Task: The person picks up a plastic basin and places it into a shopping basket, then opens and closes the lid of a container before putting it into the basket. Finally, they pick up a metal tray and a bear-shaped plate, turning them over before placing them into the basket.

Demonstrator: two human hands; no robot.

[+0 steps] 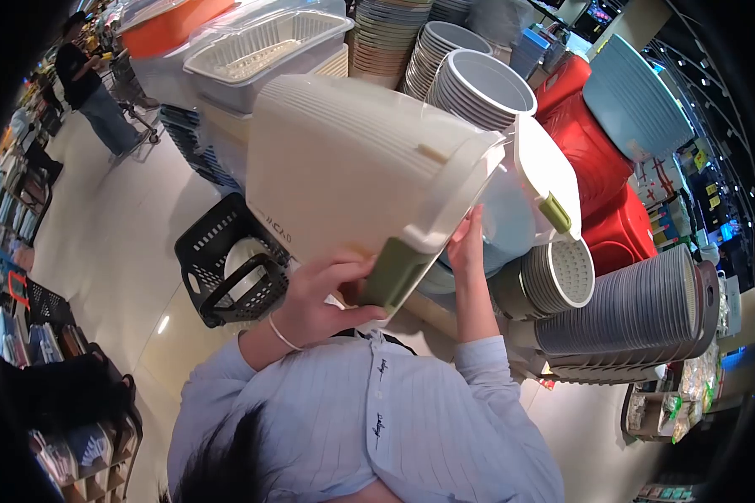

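A large white storage box (335,159) with a pale lid is tilted on its side in front of my chest. On its near edge sits a green latch (396,272). My left hand (325,293) is closed around this latch end, thumb below and fingers on the box's side. Against the lid side, my right hand (467,243) holds the box from the right, its fingertips partly hidden by the rim. Just beyond it stands another white box (545,163) with a green latch (554,214).
A black shopping basket (214,289) with something white inside stands on the floor at left. Stacked grey buckets (486,80), red containers (583,142), a blue tub (637,101) and nested grey baskets (621,302) crowd the right. A person (92,84) stands by a cart (138,117) at upper left.
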